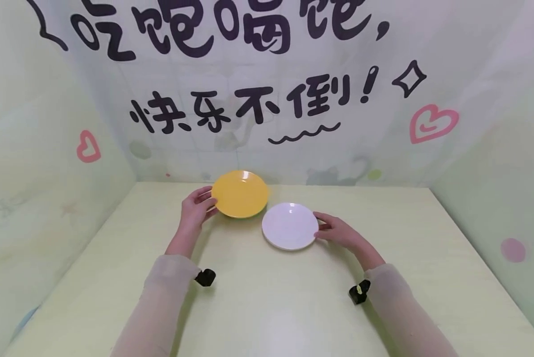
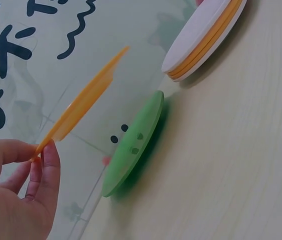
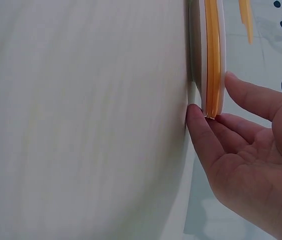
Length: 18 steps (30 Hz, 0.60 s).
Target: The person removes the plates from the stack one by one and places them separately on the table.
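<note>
My left hand [image 1: 194,208] pinches the rim of a yellow-orange plate [image 1: 241,194] between thumb and fingers. In the left wrist view that plate [image 2: 83,105] is tilted and held in the air, apart from a green plate [image 2: 133,145] lying on the table. From above, the green plate is almost wholly hidden under it. My right hand [image 1: 338,232] holds the right edge of a stack of plates, its thumb at the rim of the white top plate [image 1: 289,226] and fingers at the side. Orange plates [image 3: 212,55] show in the stack between white ones.
The pale wooden table [image 1: 267,297] is enclosed by a back wall [image 1: 267,163] with black lettering and by side walls. Both plate groups stand near the back edge, close beside each other. A black wrist device [image 1: 206,277] sits at the left sleeve, another [image 1: 359,292] at the right.
</note>
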{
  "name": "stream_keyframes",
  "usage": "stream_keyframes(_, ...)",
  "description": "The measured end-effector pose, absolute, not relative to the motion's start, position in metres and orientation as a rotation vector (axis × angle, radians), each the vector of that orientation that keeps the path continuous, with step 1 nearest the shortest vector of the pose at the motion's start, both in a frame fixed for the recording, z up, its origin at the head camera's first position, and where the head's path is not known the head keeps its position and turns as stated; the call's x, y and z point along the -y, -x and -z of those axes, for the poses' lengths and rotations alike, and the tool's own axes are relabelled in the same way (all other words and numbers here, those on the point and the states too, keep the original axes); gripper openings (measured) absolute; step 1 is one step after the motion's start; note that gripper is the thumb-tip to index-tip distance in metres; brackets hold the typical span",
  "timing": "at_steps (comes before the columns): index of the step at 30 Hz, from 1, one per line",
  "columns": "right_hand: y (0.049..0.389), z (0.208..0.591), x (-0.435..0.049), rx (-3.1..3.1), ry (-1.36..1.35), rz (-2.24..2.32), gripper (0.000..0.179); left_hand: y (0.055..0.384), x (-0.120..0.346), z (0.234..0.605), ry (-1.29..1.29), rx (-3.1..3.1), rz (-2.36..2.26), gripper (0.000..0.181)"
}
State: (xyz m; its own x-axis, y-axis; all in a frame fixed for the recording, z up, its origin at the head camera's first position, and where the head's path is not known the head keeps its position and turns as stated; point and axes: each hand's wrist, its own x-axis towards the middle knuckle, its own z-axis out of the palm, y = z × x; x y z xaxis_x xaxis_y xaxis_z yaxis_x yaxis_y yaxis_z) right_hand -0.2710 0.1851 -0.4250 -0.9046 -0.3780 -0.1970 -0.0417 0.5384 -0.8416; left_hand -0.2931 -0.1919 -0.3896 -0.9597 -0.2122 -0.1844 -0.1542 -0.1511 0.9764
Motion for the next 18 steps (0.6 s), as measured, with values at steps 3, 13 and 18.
stream_keyframes(3, 0.273, 0.428, -0.179, -2.415, 0.366, 1.32, 0.066, 0.29, 0.205, 0.389, -0.485, 1.977, 2.308, 0.051)
stream_keyframes(13, 0.271, 0.427, -0.181, -2.431, 0.333, 1.324, 0.064, 0.292, 0.224, 0.387, -0.556, 1.912, 2.306, 0.052)
stream_keyframes(18, 0.269, 0.425, -0.185, -2.432, 0.324, 1.323, 0.064, 0.295, 0.23, 0.386, -0.593, 1.874, 2.313, 0.053)
